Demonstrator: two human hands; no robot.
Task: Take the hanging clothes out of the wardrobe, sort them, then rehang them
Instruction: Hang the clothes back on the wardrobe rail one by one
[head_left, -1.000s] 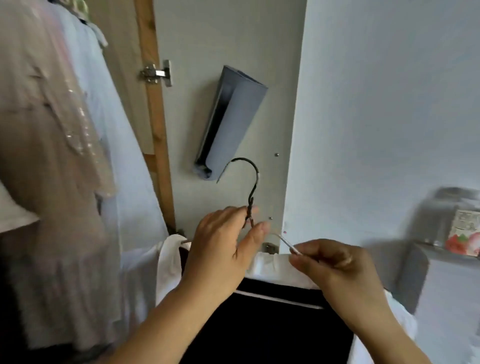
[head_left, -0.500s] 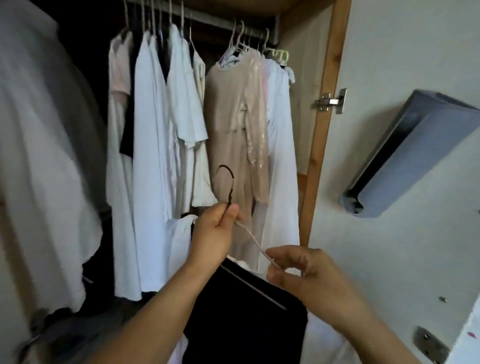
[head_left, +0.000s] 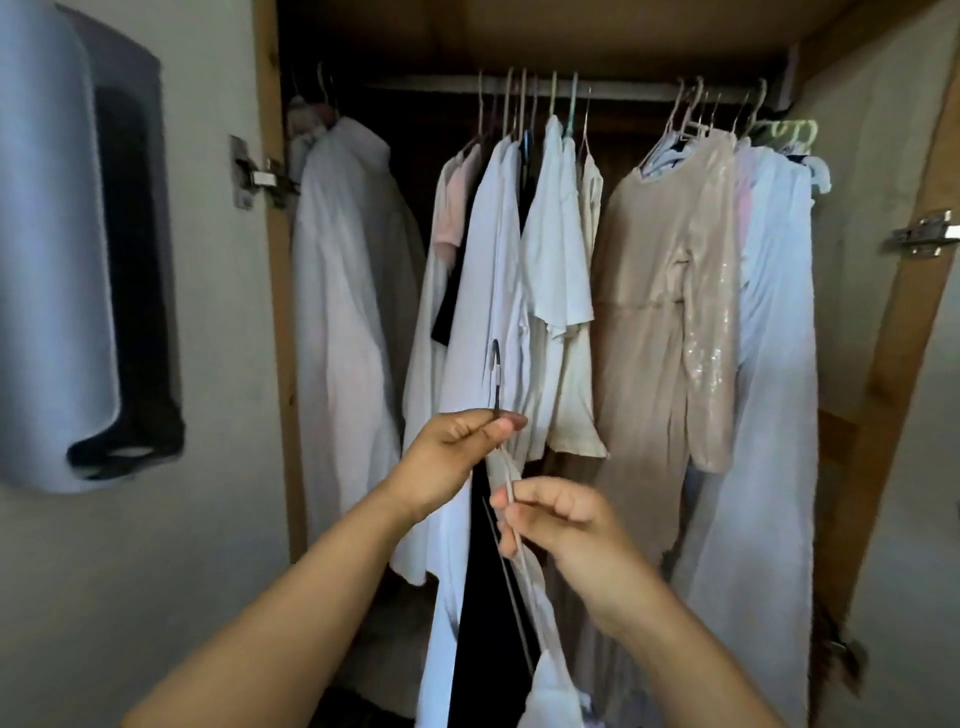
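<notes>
The wardrobe (head_left: 883, 364) stands open and fills most of the view; its wooden frame goes up on both sides, and a rail (head_left: 623, 88) crosses the top from about 10 o'clock to 2 o'clock; many garments hang from this rail on thin hangers. At about 9 o'clock from the middle hangs a long white coat (head_left: 348, 312); in the middle is a group of white shirts (head_left: 550, 270) with a little pink and black between them; at 3 o'clock hangs a beige sequined dress (head_left: 660, 322), and just beside it, further to the right, a pale blue long garment (head_left: 774, 389). On the left door, at 9 o'clock, a grey holder (head_left: 57, 208) is fixed to the white panel.

In front of the hanging shirts the person holds a hanger (head_left: 496, 384) with a black and white garment (head_left: 485, 597) on it; the garment hangs down toward 6 o'clock, between the two forearms. The left hand (head_left: 457, 457) pinches the neck of the hanger just under the dark hook; thumb and forefinger are pressed together on it, and the hook stands up at 12 o'clock from these fingers. The right hand (head_left: 566, 525) is lower, at about 5 o'clock from the left one; its fingers are curled and pinch the thin pale arm of the hanger, which runs down from the left hand through this grip.
</notes>
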